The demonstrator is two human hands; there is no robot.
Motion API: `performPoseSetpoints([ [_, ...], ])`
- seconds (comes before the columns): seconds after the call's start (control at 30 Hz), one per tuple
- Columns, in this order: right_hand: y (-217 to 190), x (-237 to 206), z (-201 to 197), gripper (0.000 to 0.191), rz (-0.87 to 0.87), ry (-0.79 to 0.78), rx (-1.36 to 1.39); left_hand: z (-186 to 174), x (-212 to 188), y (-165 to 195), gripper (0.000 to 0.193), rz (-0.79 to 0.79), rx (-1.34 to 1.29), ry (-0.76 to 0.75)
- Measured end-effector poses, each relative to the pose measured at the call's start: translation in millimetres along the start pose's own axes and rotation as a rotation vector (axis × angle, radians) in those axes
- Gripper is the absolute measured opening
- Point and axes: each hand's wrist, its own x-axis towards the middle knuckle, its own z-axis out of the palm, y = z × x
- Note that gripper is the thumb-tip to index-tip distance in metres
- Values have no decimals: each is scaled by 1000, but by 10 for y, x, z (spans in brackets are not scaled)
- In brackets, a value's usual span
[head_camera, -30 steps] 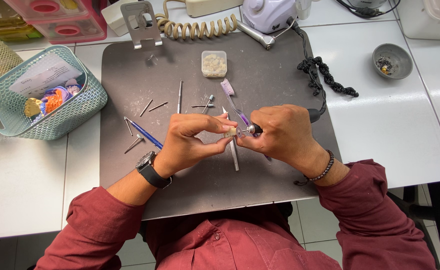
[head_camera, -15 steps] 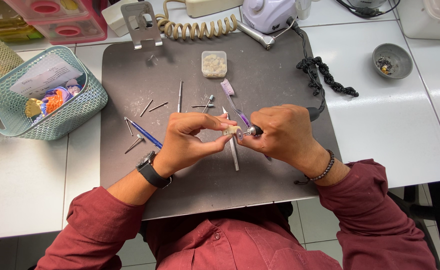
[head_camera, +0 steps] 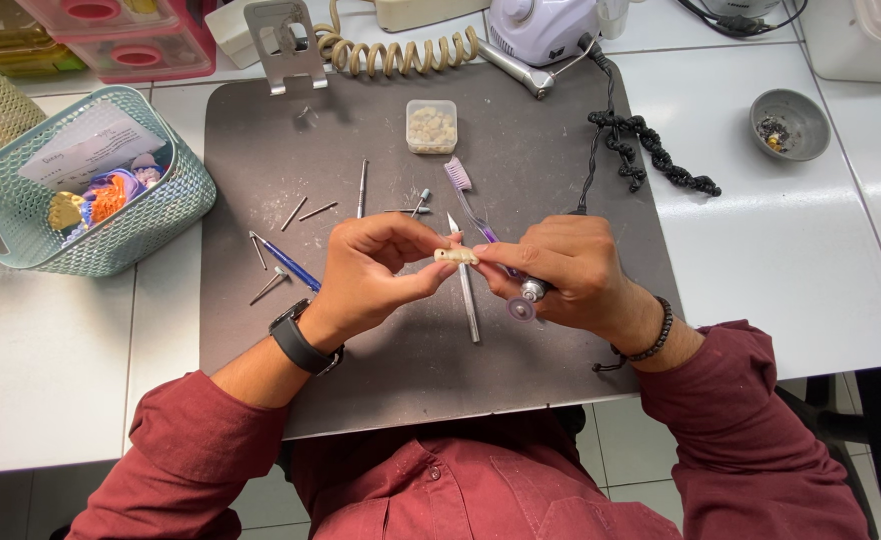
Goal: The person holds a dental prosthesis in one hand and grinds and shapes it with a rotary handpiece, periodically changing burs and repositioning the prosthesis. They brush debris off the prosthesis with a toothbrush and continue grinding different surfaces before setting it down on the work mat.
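Note:
My left hand [head_camera: 366, 275] pinches a small cream tooth-shaped piece [head_camera: 456, 256] between thumb and fingers, above the dark work mat [head_camera: 261, 130]. My right hand [head_camera: 571, 270] grips a rotary handpiece whose metal tip and small translucent disc [head_camera: 523, 306] stick out below the fingers, pointing down and away from the piece. The right thumb and forefinger also touch the right end of the cream piece. Both hands hover over the mat's middle, close together.
On the mat lie a slim metal instrument [head_camera: 467, 290], a purple toothbrush [head_camera: 461, 180], several loose burs [head_camera: 306, 210], a blue-handled tool [head_camera: 286, 262] and a small clear box [head_camera: 431, 125]. A teal basket [head_camera: 161, 225] stands left, a grey bowl [head_camera: 789, 122] right, a coiled cord [head_camera: 401, 50] behind.
The handpiece tip, earlier held against the cream piece, now points down below my right hand. Both hands stay in the same place.

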Motion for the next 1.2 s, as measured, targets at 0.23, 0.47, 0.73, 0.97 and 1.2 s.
performPoseSetpoints([
  [0.23,50,-34,-13,31,-44,-4,-25,12,-3,46,20,-89,6,7],
  [0.47,63,-53,-3,33,-81,6,-71,24,14,83,24,-133,1,-11],
  [0.73,67,-48,15,32,-64,-2,-52,49,21,103,22,-102,9,-6],
  [0.97,-40,0,2,47,190,-55,-241,105,5,188,18,75,347,57],
  [1.2,-49,21,33,71,305,-189,-370,126,26,245,17,200,523,2],
])
